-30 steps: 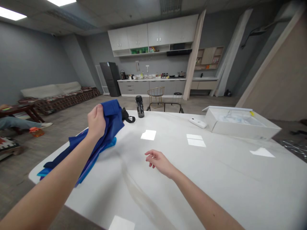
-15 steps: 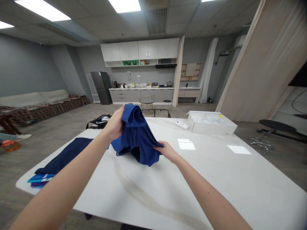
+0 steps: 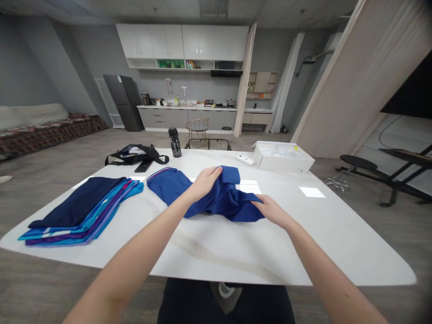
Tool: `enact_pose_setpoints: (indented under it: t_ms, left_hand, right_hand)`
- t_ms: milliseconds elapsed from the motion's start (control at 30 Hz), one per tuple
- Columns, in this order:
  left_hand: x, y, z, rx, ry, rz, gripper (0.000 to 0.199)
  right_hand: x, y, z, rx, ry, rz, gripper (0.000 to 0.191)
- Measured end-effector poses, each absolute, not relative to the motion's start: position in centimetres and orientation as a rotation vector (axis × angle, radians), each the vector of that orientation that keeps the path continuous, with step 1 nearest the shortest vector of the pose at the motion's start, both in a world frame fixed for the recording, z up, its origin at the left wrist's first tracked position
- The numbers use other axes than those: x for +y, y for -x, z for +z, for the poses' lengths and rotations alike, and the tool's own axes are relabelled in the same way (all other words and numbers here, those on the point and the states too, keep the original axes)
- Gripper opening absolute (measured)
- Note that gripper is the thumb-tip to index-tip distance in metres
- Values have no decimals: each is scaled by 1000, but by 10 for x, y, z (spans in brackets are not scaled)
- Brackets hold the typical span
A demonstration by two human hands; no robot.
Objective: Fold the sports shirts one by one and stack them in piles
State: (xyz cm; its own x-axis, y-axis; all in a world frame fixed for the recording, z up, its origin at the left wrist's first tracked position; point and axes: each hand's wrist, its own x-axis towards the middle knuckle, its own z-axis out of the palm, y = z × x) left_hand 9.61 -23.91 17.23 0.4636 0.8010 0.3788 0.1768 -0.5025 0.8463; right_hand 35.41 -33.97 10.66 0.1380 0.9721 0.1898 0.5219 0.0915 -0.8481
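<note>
Blue garment [image 3: 216, 202], one, mid tabletop [image 3: 337, 238]; long axis left to right, striped edge at left end. Left hand [image 3: 206, 181]: closed on a raised fold, right of the garment's middle. Right hand [image 3: 272, 210]: pinching the right end, wrist outside it; most cloth lies to its left. Stack [image 3: 81, 202], folded: near left edge, beside striped end. Bag [image 3: 131, 154], bottle [image 3: 175, 143], box [image 3: 283, 158]: toward far edge. White surface shows between garment and near edge, and rightward.

white table [image 3: 337, 243], blue garment [image 3: 211, 203], folded clothes [image 3: 79, 204]
</note>
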Motion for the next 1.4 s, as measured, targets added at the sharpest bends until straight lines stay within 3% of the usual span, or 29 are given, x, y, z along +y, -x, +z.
enact_pose_setpoints:
  t_ms: [100, 167, 333, 433, 533, 633, 767, 867, 1000, 1067, 1167, 1233, 1300, 1367, 1400]
  left_hand:
    - [-261, -114, 140, 755, -1844, 966, 45]
    - [-274, -123, 122, 718, -1837, 914, 43]
    - [-291, -119, 80, 802, -1810, 1050, 40]
    - [-287, -97, 52, 885, -2084, 902, 73]
    - [-269, -67, 27, 1106, -2401, 717, 60]
    - [-238, -31, 13, 1506, -2466, 719, 58]
    - [-191, 19, 10, 2024, -2247, 733, 44]
    - [-163, 44, 19, 2135, -1943, 778, 38]
    - [-144, 35, 47, 1868, -1721, 1079, 29]
    - [-144, 16, 67, 1710, -1772, 1208, 25]
    - [-155, -20, 101, 1539, -1817, 1149, 22]
    - [-169, -41, 121, 1368, -1768, 1063, 23]
    - [-186, -57, 136, 1209, -1662, 967, 23]
    - [-203, -68, 146, 1060, -1527, 893, 28]
    - [-211, -71, 148, 990, -1453, 874, 31]
  right_hand:
    - [-343, -339, 98, -1653, 1464, 687, 80]
    - [-342, -323, 95, -1675, 1358, 706, 99]
    - [-328, -286, 87, -1415, 1357, 858, 46]
    - [-325, -282, 87, -1042, 1431, 861, 49]
    - [-337, -295, 94, -860, 1305, 951, 49]
    - [-361, -327, 100, -851, 1188, 1035, 47]
    - [-384, -397, 94, -750, 1218, 986, 44]
    - [-378, -451, 78, -708, 1431, 862, 42]
    - [-348, -476, 47, -931, 2015, 627, 49]
    - [-332, -459, 36, -1169, 2076, 456, 60]
    - [-311, -400, 38, -1447, 1880, 206, 82]
    - [-300, -351, 49, -1645, 1599, 372, 84]
    - [-291, -302, 65, -1735, 1376, 520, 99]
    - [-285, -265, 80, -1815, 1216, 482, 107]
    - [-283, -251, 86, -1847, 1160, 429, 101]
